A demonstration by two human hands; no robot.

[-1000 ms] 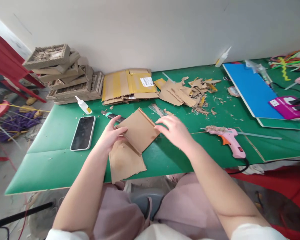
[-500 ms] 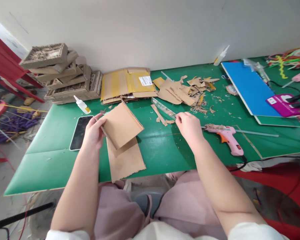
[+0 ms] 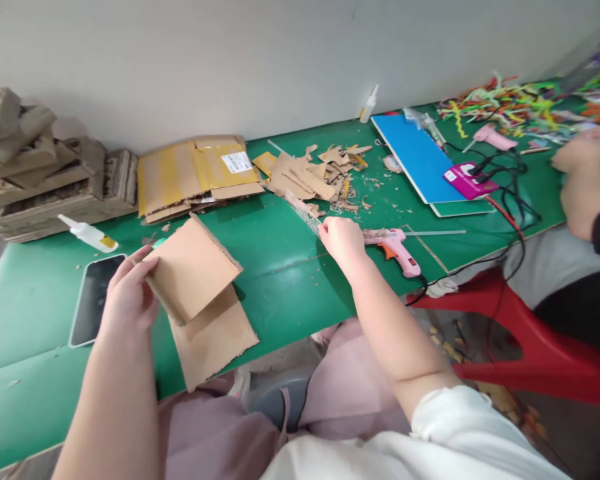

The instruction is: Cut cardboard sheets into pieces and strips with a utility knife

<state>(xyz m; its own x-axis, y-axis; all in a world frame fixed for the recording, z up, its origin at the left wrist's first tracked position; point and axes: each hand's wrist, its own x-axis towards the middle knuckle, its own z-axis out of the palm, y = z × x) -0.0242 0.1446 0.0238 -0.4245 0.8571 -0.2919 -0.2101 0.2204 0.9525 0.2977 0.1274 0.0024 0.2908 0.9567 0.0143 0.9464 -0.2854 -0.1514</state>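
Note:
My left hand [image 3: 133,283] is closed on the left edge of a square cardboard panel [image 3: 195,267] with narrow raised sides, held tilted above the table. Beneath it a flat cardboard piece [image 3: 220,343] lies at the table's front edge, partly covered. My right hand [image 3: 343,243] is closed on one end of a clear plastic ruler [image 3: 304,215], which is blurred and points toward the cardboard scraps [image 3: 310,177]. Just right of that hand lies a pink glue gun [image 3: 403,253] with a glue stick in its back.
Left of the panel are a phone [image 3: 97,300] and a glue bottle [image 3: 90,235]. Behind stand stacked cardboard trays [image 3: 55,193] and flattened cardboard [image 3: 190,173]. Blue board [image 3: 415,160], purple power strip [image 3: 467,180] and cables lie right, near another person's hands [image 3: 583,150].
The view has swung to the right, bringing another person's arms into sight. Both hands keep their holds on the cardboard panel and the ruler.

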